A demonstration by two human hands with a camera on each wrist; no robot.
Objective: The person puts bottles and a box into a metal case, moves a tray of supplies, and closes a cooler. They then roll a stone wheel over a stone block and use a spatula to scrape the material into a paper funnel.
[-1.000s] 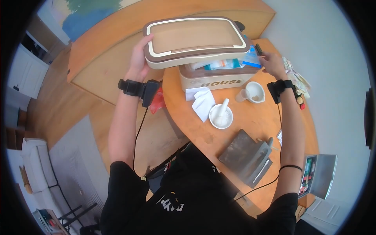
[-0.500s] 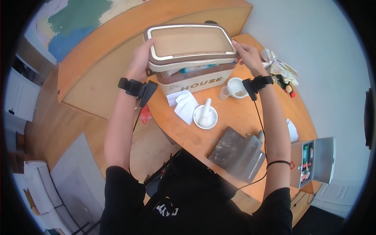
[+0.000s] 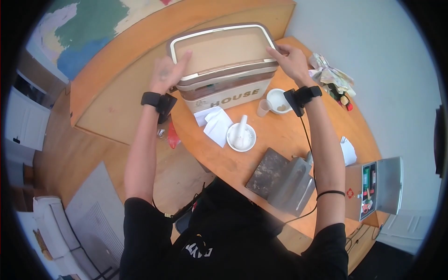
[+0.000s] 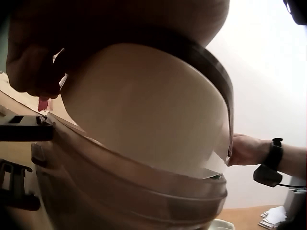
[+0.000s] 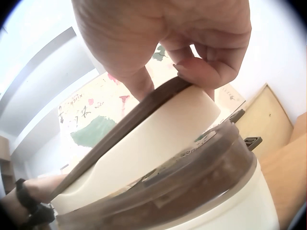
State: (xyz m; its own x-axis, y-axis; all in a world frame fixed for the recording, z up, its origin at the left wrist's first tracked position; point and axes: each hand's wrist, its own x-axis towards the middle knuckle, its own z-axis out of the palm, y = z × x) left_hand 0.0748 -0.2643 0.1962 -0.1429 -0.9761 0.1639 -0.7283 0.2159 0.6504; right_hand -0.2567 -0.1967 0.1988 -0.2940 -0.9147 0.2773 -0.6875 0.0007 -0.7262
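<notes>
Both hands hold a brown and cream lid [image 3: 224,52] with a see-through top, tilted over a cream storage box [image 3: 224,100] lettered HOUSE. My left hand [image 3: 168,73] grips the lid's left end, thumb on top. At the opposite end, my right hand [image 3: 294,60] pinches the rim between thumb and fingers. In the right wrist view the lid [image 5: 158,129] slopes, its front edge low at the box's brown upper band [image 5: 192,187] and its back raised with a gap beneath. Black latches [image 4: 26,128] stick out from the box's left end in the left wrist view.
In front of the box sit folded white papers [image 3: 217,130], a white mortar [image 3: 241,143] with pestle, a clear cup [image 3: 263,108] and a white bowl [image 3: 279,100]. Nearer lie grey slabs [image 3: 280,179]. An open first-aid case [image 3: 357,191] stands right, a wrapped bouquet [image 3: 333,77] behind.
My right hand has moved from the box's right end up to the lid's right edge. The lid has come down over the box, covering the packets, and now tilts with its back raised.
</notes>
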